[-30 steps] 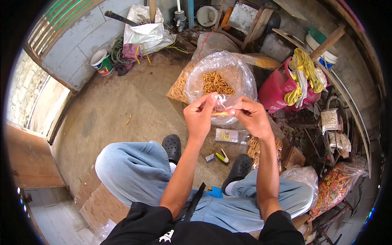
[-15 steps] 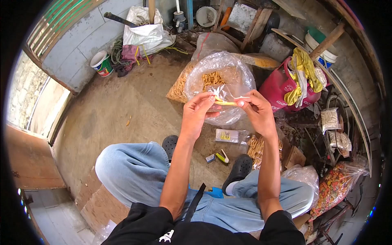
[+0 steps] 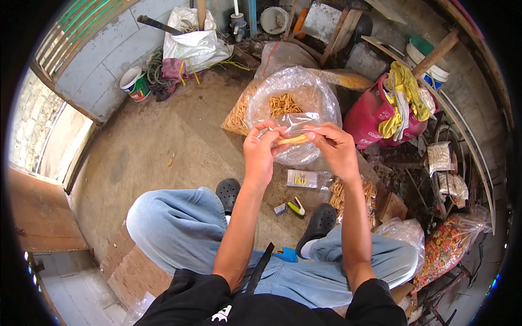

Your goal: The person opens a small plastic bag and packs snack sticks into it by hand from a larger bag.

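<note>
Between my hands a small clear plastic bag (image 3: 298, 128) is stretched, with a yellowish strip along its near edge. My left hand (image 3: 262, 152) pinches its left end, and my right hand (image 3: 337, 150) grips the right end between thumb and fingers. Just beyond them stands a large open clear plastic bag (image 3: 325, 98) with brown stick-shaped snacks (image 3: 285, 104) inside. On the floor nearer my feet lie a pack of clear bags (image 3: 305, 179), a green stapler (image 3: 296, 207) and a small blue box (image 3: 280, 209). Filled snack packets (image 3: 338, 198) are partly behind my right forearm.
A red tub (image 3: 364, 120) with yellow cloths stands at the right, near a bag of colourful snacks (image 3: 448, 247). A white sack (image 3: 198, 46) and a small bucket (image 3: 136, 84) are at the back left. My black shoes (image 3: 319, 224) rest on the floor.
Both hands have shifted slightly while keeping hold of the small bag. Its plastic film now lies flatter, and the yellowish strip has changed its angle.
</note>
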{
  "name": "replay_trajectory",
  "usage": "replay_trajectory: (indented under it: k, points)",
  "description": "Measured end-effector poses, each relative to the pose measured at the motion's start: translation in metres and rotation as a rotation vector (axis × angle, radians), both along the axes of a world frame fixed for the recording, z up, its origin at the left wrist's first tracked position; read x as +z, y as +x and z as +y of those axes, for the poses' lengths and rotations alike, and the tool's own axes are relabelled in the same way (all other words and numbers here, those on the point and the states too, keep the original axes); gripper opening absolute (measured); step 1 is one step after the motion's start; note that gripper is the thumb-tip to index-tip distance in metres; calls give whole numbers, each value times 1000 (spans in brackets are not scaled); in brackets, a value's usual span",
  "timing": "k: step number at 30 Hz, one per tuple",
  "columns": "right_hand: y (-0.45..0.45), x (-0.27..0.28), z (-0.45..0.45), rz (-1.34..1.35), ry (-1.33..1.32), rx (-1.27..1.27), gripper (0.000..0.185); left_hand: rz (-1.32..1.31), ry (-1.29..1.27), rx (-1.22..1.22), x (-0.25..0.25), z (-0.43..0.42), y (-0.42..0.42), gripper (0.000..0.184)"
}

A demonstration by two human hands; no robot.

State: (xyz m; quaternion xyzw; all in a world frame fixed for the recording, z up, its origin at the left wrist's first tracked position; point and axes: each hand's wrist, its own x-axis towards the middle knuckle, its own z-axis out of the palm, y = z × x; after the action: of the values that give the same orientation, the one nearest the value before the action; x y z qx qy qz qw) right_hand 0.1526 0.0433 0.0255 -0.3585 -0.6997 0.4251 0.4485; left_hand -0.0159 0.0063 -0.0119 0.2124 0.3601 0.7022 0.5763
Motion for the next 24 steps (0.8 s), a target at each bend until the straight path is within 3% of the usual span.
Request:
replay_trajectory:
  k: [1,3,4,7,9,11,13,17,19,24]
  points:
    - [-4,-3,-1,8,-19,-19,19,1,-3,-2,-4,1,-1,13]
    - [-14,-11,-3,-42,-46,-71,19,-540,-88,-65,-14,3,-2,20]
    - [-19,-17,-4,-93,-69,-121,20,-670,-144,-62,-18,5,-1,23]
    - [-34,-46,-5,-187,44,-61,22,-823,-174,30,-66,14,5,24]
    - [-42,-54,-10,-208,40,-33,22,-786,-142,13,-80,13,3,21]
    - [-45,-55,-13,-151,146,113,20,-729,-290,104,-94,15,0,17]
    - [-37,-62,-6,-191,51,143,15,-756,-302,193,-109,20,-10,15]
    - [-20,-107,35,76,-251,-274,17,-898,-312,261,-112,21,-21,14]
    - [-3,-140,69,-86,-159,-445,19,-922,-313,256,-116,20,-21,14]
    - [10,-209,121,-367,-82,-330,22,-1008,-370,151,-123,23,-10,13]
